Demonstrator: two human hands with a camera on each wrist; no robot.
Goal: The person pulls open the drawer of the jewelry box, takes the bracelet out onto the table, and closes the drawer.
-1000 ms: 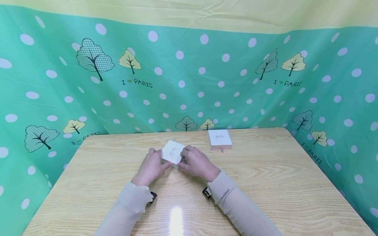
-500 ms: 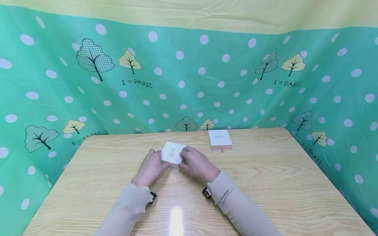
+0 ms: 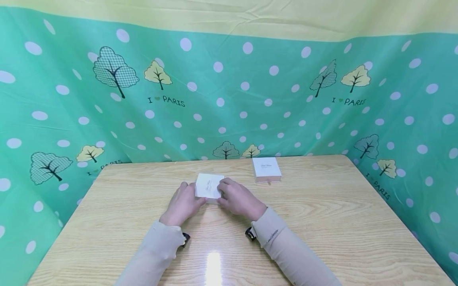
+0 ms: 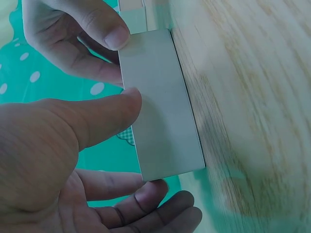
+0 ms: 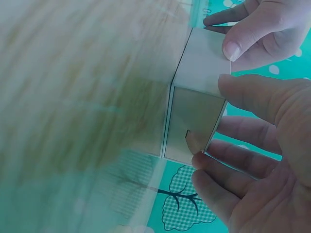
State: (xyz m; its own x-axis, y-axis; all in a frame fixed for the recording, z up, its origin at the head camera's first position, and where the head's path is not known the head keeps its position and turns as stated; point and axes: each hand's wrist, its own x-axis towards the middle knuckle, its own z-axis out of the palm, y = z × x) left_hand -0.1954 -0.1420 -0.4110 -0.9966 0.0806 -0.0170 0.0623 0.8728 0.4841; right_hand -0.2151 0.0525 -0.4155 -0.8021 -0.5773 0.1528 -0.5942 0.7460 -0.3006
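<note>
A small white box [image 3: 208,186] with script lettering on its lid sits on the wooden table, held between both hands. My left hand [image 3: 182,202] grips its left side, thumb on the near face and fingers at the left end, as the left wrist view shows. On the other side my right hand [image 3: 240,198] holds it by the near right corner. In the right wrist view, a short ribbon tab [image 5: 193,141] sticks out of the box's right end, with the fingertips of my right hand right by it. The lettering runs nearly straight away from me.
A second white box [image 3: 266,167] with like lettering and a pinkish front stands at the back of the table [image 3: 322,222], right of the hands. A green dotted curtain [image 3: 229,79] hangs behind and along both sides.
The box has turned counterclockwise between my hands, from cornerwise to nearly square with the table. My hands have barely shifted, and the second box has stayed put.
</note>
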